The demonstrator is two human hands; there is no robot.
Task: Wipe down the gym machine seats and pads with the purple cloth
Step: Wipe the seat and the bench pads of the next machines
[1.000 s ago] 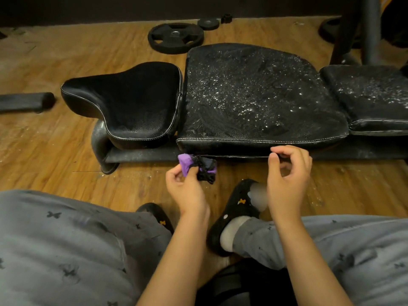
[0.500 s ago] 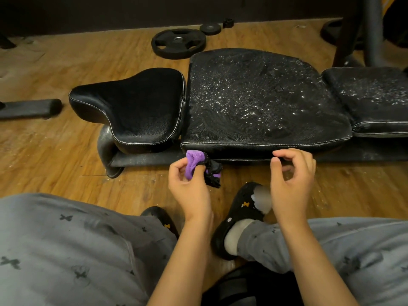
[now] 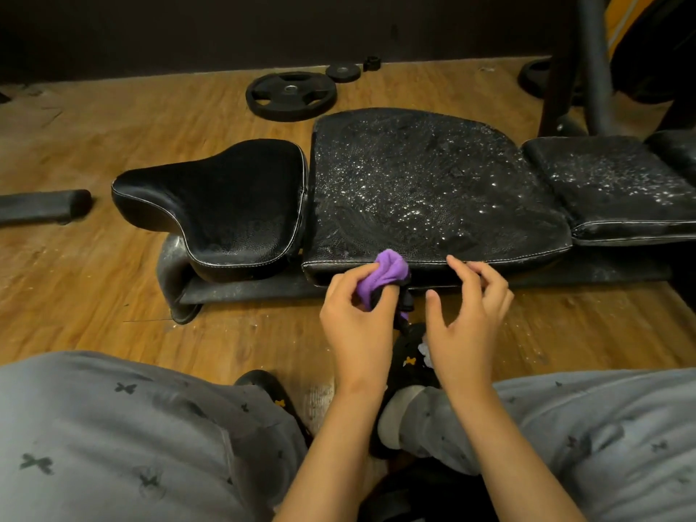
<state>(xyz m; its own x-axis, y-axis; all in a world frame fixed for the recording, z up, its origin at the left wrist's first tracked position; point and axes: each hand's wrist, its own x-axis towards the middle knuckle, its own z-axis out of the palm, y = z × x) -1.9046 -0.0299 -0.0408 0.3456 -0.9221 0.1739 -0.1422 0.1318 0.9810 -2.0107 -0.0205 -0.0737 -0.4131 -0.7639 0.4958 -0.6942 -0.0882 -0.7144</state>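
Looking down from the head camera, I see a low black gym bench on a wooden floor (image 3: 94, 295). It has three cushions in a row: a saddle-shaped seat (image 3: 222, 209) on the left, a wide middle pad (image 3: 425, 190) speckled with shiny droplets, and a right pad (image 3: 617, 190), also wet.

My left hand (image 3: 356, 325) grips the purple cloth (image 3: 382, 276), bunched between thumb and curled fingers. The cloth sticks out above the knuckles and meets the front edge of the middle pad, near that pad's left front corner. A dark strip of it hangs just below the thumb.

My right hand (image 3: 467, 322) hovers just beside the cloth, fingers loosely bent, holding nothing. Its forefinger reaches the pad's front seam; I cannot tell if it touches.

Grey trousers (image 3: 113, 446) fill the foreground. A weight plate (image 3: 290, 95) lies beyond the bench.
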